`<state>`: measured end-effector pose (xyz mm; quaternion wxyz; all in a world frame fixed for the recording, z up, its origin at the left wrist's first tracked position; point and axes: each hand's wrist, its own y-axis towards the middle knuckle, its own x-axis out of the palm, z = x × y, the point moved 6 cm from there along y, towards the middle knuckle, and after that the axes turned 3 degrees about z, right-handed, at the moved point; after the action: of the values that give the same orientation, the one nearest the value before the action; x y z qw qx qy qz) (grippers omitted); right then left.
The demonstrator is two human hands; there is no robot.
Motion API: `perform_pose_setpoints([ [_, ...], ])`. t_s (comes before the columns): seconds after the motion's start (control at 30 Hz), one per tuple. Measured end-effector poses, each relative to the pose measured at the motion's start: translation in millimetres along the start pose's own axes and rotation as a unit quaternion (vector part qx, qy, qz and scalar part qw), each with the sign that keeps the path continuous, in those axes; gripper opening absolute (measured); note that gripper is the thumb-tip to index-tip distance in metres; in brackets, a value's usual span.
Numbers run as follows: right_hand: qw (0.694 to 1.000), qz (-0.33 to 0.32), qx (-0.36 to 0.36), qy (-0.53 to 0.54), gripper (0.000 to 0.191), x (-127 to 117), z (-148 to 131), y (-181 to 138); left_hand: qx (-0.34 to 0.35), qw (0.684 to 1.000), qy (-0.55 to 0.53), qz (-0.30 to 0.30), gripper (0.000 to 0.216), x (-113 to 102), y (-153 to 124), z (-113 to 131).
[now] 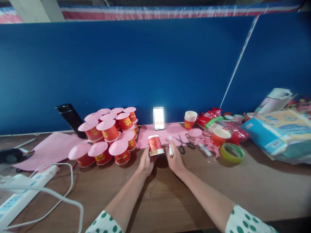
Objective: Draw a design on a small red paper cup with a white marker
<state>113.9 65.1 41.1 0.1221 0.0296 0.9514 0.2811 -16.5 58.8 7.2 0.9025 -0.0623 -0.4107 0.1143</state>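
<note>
Left hand (146, 163): closed round tapered red paper cup with gold print (155, 144), rim down | right hand (176, 160): curled round slim white cylindrical stick (170, 147) | cup: between hands, over mid-tabletop (165, 200) | rectangular pink paper sheet (145, 132): toward back edge | red paper cups with round pink paper tops (108, 125): toward left edge

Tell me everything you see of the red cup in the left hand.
The cup is red and looks like paper, with pale gold print and a light band around its wider end. It is held slightly tilted, narrower end uppermost, seemingly above the table. The left hand grips its left side; whether the right hand touches it is unclear.
</note>
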Motion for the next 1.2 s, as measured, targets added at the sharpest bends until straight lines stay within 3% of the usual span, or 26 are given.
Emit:
perform_pose_setpoints([
  [0.2,0.999,0.037,-0.003,0.022,0.035,-12.3,-4.0,1.2,0.009,1.000,0.004,0.003,0.031,-2.5,-1.9,2.4],
  [0.4,0.997,0.060,-0.041,0.022,0.030,-22.3,-20.2,-0.8,0.000,0.999,0.028,-0.038,0.040,-2.6,-3.0,3.1],
  [0.63,0.994,0.076,-0.050,0.056,0.026,-25.4,-31.4,-3.4,0.012,0.999,0.024,-0.045,0.032,-1.8,-3.2,3.1],
  [0.93,0.995,0.064,-0.027,0.077,0.018,-24.0,-30.6,-2.7,0.024,0.999,0.023,-0.022,0.033,-5.8,-1.5,2.7],
  [1.2,0.995,0.043,-0.033,0.084,0.012,-17.7,-30.1,-6.1,0.021,0.995,0.066,-0.067,0.039,1.8,-2.4,2.1],
])
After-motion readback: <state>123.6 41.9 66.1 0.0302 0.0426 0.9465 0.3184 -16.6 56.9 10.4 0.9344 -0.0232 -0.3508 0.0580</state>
